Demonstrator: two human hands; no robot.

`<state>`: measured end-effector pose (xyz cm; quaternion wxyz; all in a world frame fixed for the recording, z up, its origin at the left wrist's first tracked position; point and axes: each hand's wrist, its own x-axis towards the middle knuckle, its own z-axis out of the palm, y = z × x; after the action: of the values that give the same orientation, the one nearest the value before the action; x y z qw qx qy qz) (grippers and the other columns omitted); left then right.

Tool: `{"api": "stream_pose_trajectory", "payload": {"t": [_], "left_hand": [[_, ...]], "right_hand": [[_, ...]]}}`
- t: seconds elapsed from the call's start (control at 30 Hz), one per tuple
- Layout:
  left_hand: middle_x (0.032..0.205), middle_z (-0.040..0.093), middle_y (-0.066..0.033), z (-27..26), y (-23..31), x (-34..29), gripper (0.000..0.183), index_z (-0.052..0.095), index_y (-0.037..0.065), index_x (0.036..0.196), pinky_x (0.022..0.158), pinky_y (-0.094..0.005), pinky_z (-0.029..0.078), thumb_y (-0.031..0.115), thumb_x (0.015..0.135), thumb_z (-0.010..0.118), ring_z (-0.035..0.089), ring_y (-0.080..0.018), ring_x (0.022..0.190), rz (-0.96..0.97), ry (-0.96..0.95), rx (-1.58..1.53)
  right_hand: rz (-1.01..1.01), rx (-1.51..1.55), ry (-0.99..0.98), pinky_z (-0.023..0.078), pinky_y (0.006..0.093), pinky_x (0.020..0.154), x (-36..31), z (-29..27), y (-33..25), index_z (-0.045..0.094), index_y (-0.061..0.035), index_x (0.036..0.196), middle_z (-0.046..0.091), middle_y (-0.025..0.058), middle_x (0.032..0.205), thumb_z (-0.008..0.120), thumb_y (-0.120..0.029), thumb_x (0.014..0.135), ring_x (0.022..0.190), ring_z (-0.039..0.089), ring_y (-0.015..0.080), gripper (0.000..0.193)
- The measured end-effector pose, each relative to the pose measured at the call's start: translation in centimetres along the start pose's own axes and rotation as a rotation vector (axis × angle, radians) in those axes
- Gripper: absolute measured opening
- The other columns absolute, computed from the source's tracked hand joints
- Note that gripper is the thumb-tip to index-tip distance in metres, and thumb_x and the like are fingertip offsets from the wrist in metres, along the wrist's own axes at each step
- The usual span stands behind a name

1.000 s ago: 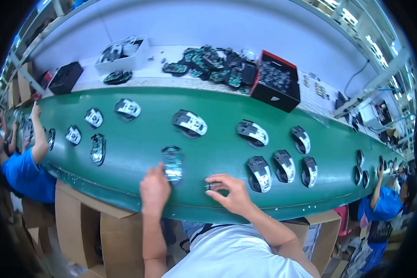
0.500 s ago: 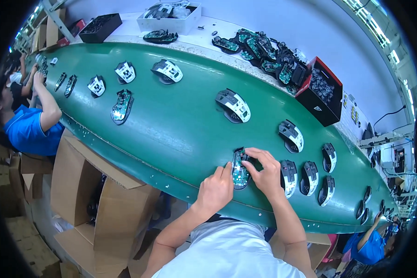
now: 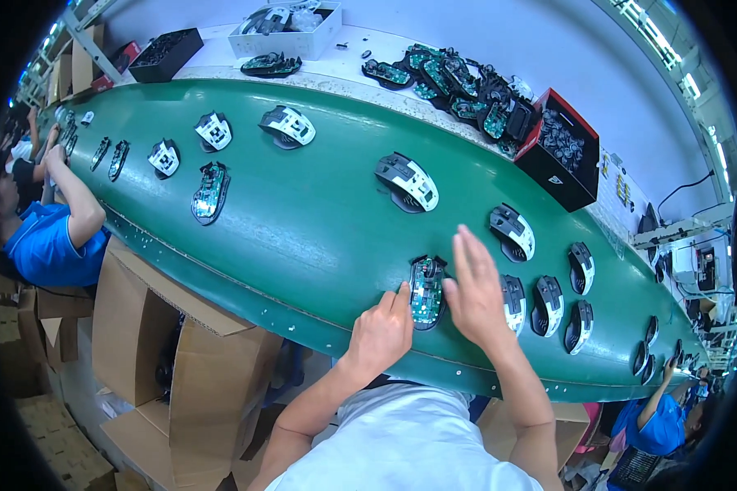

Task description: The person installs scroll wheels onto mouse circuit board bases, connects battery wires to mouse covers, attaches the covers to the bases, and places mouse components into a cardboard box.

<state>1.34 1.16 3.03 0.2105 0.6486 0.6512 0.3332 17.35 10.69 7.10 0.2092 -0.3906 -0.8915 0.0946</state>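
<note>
In front of me on the green work surface [image 3: 327, 245] lies an opened computer mouse base with a green circuit board [image 3: 427, 299]. My left hand [image 3: 382, 331] is closed at its left edge, thumb and forefinger against it. Just right of the board, my right hand [image 3: 477, 290] is off it, fingers stretched out and holding nothing. Partly behind that hand sits a black and white mouse [image 3: 513, 304], with another mouse [image 3: 548, 305] farther right. Beyond my hands are a white-sided mouse [image 3: 408, 182] and one more mouse [image 3: 513, 232].
Several mice and open bases [image 3: 210, 194] are spread leftward. Along the back ledge are a heap of circuit-board assemblies [image 3: 458, 82], a black box of small parts [image 3: 558, 155] and a white box [image 3: 287, 33]. A cardboard box [image 3: 213, 393] stands below. People in blue [image 3: 61, 241] work at both ends.
My right hand has let go of the board's upper end and moved right, its fingers straightening. The left hand stays at the base. Seen from my head, the far things sit slightly farther left.
</note>
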Motion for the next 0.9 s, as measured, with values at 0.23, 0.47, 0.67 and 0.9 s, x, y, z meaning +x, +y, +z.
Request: {"api": "stream_pose_trajectory", "payload": {"t": [0.23,0.47,0.67,0.9], "left_hand": [[0.086,0.061,-0.0191,1.1,1.3,0.1,0.042,0.056,-0.008,0.124,0.058,-0.0423,0.055,0.005,0.084,0.058,0.065,-0.0345,0.066,0.069,-0.065,0.063],[0.086,0.061,-0.0181,1.2,0.9,0.4,0.034,0.061,-0.005,0.119,0.059,-0.0423,0.052,0.001,0.086,0.056,0.063,-0.0347,0.067,0.111,-0.008,-0.251],[0.086,0.059,-0.0164,2.0,1.4,0.5,0.037,0.059,-0.002,0.122,0.057,-0.0425,0.051,0.002,0.085,0.057,0.062,-0.0349,0.067,0.19,-0.042,-0.243],[0.09,0.057,-0.0156,4.3,3.7,-0.7,0.036,0.058,-0.001,0.122,0.058,-0.0426,0.053,0.003,0.087,0.057,0.063,-0.0345,0.069,0.14,-0.078,-0.35]], "right_hand": [[0.268,-0.133,-0.057,0.037,0.0457,0.108,-0.8,-7.7,11.8,0.054,-0.0074,0.133,0.05,0.0198,0.137,0.067,-0.017,0.084,0.128,0.045,0.0391,0.052],[0.503,-0.091,0.03,0.039,0.0432,0.107,-9.5,-13.7,24.1,0.051,-0.0133,0.138,0.053,0.019,0.134,0.074,-0.014,0.077,0.125,0.049,0.0379,0.065],[0.488,-0.159,0.212,0.043,0.0408,0.099,-9.8,-12.3,22.7,0.054,-0.0103,0.136,0.059,0.0209,0.123,0.069,-0.015,0.084,0.113,0.057,0.036,0.054],[0.316,0.051,0.276,0.038,0.0423,0.104,-4.7,-7.7,2.3,0.053,-0.001,0.132,0.054,0.0196,0.125,0.07,-0.02,0.078,0.119,0.05,0.0353,0.06]]}}
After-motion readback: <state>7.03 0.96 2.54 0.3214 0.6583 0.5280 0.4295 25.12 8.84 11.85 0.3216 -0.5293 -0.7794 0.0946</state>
